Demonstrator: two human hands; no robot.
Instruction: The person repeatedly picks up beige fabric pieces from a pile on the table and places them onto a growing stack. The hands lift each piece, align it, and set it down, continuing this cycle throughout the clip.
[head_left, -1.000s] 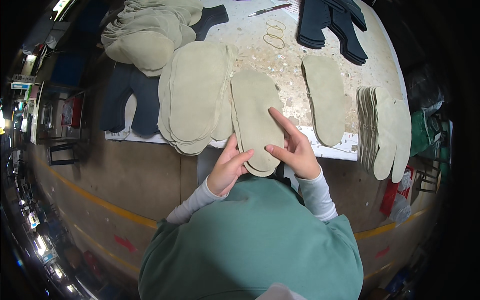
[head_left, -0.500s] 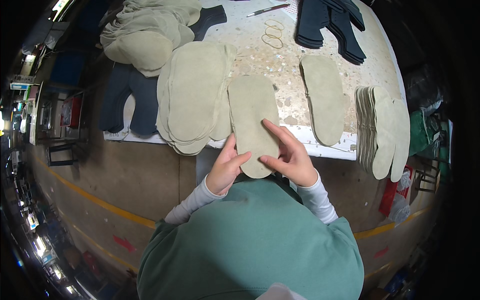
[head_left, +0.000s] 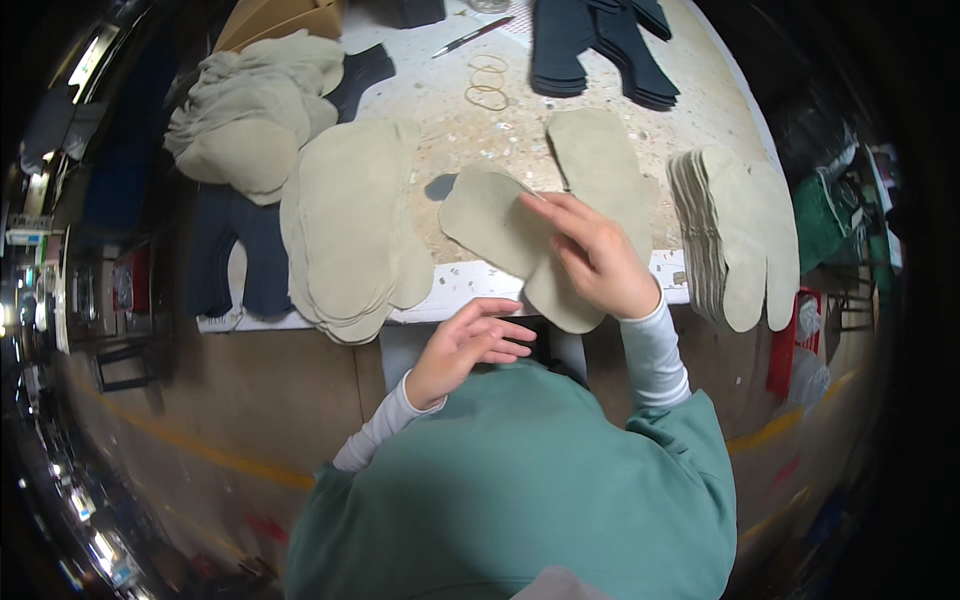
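a beige sole-shaped piece (head_left: 505, 225) is being pressed flat by the right hand (head_left: 598, 258), fingers extended, gripping nothing, while the left hand (head_left: 465, 345) is being held loosely open, empty, below the table edge (head_left: 455, 290).

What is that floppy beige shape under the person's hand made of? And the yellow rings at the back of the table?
The beige piece under the right hand looks like suede or felt-like fabric: matte, soft-edged, thin, hanging over the table edge. Which of the two, I cannot tell. The rings look like rubber bands: thin, yellowish loops lying flat.
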